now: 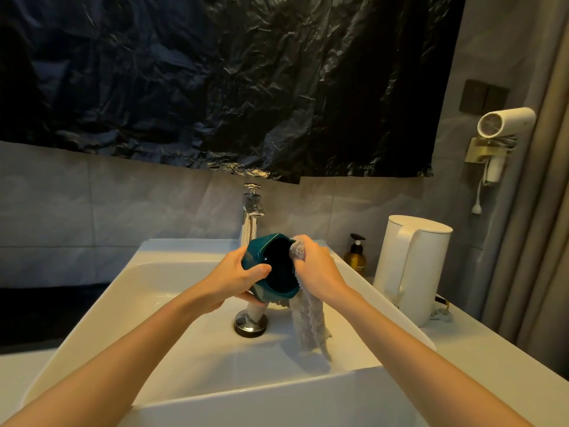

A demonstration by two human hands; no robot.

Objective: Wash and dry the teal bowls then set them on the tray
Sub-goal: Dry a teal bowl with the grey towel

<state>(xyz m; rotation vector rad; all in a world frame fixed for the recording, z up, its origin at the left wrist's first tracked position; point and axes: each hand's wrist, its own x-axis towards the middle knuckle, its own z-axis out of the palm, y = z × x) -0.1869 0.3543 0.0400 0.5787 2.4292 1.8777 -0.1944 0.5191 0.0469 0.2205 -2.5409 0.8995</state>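
Dim, warm yellow light.
Glints on the crumpled black plastic sheet (246,87) and chrome tap (253,211); straight lines bow at the edges.

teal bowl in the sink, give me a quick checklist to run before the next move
1. Grip on the glossy teal bowl: the left hand holds its rim and side. Ok.
2. Grey textured cloth on the bowl: the right hand grips it against the rim, with the tail hanging down. Ok.
3. Bowl over the white rectangular sink basin, so drips land inside. Ok.
4. Chrome tap off: no clear stream shows. Cannot tell.
5. Bowl dry inside: the interior is too dark to see. Cannot tell.
6. Tray ready: not in view. Cannot tell.
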